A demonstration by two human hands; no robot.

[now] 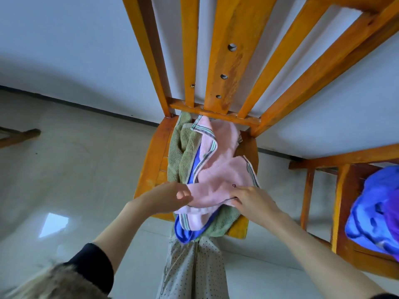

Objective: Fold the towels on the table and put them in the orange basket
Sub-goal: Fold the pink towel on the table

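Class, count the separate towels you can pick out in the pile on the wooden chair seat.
3. The pink towel lies on top, with both hands on its near edge; the green towel lies under it to the left; the blue towel peeks out beneath. More may be hidden underneath.

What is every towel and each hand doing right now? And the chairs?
pink towel: crumpled, on top of the pile, held at its near edge by both hands
green towel: crumpled, under the pink one
blue towel: mostly buried, edge hanging off the seat front
left hand: grips the pink towel
right hand: grips the pink towel
wooden chair: upright, holding the pile
second chair: holds a blue bundle
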